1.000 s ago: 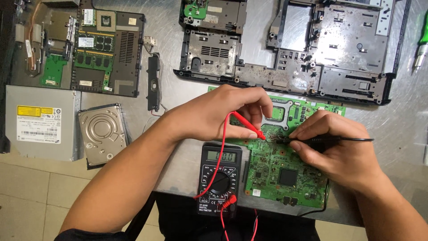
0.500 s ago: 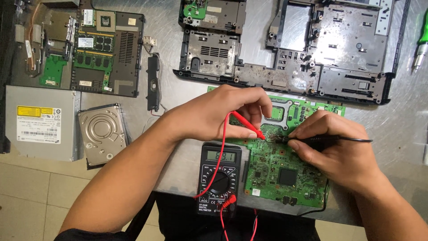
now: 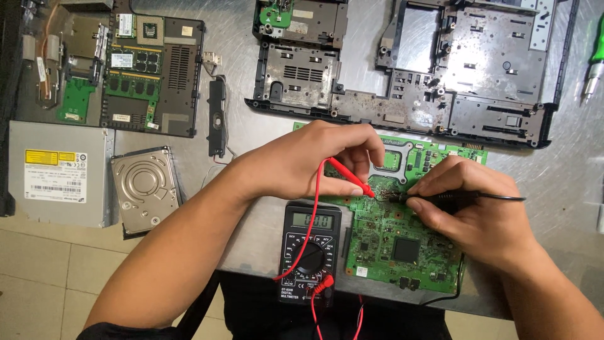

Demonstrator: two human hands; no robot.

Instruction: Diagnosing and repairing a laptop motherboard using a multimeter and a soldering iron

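A red probe (image 3: 349,175) is pinched in the left hand (image 3: 302,160) and a black probe (image 3: 440,198) in the right hand (image 3: 469,204), tips pressed on the green circuit board (image 3: 402,249) beside the multimeter (image 3: 309,252); steady, separate contacts are advised.

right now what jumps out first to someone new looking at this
Two hands meet over a green circuit board at centre: the left hand holds a red probe, the right hand a black probe, tips nearly touching. A black multimeter lies just left of the board.
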